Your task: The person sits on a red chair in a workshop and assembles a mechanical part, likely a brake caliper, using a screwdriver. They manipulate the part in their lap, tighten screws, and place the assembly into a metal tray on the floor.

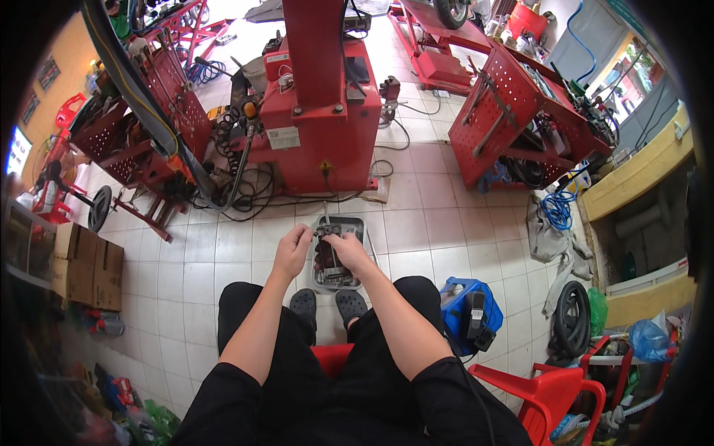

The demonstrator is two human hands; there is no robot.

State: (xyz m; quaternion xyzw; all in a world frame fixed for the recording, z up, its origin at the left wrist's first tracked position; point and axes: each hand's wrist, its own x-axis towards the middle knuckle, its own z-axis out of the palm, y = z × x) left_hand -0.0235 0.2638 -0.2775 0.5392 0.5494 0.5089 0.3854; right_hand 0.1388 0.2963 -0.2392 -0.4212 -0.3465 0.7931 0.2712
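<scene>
The person sits over a floor of pale square tiles [186, 286], the left hand [292, 251] pinching one side of a small dark metal part [327, 231], the right hand [351, 251] with fingers bent in on its other side. That part is just above a grey rectangular metal tray [355, 224] holding dark pieces. Ahead stands a bulky red metal machine [342, 149], between two red perforated tool carts [491, 111]; brown cardboard boxes [88, 271] sit left, a red plastic chair [547, 390] lower right.
</scene>
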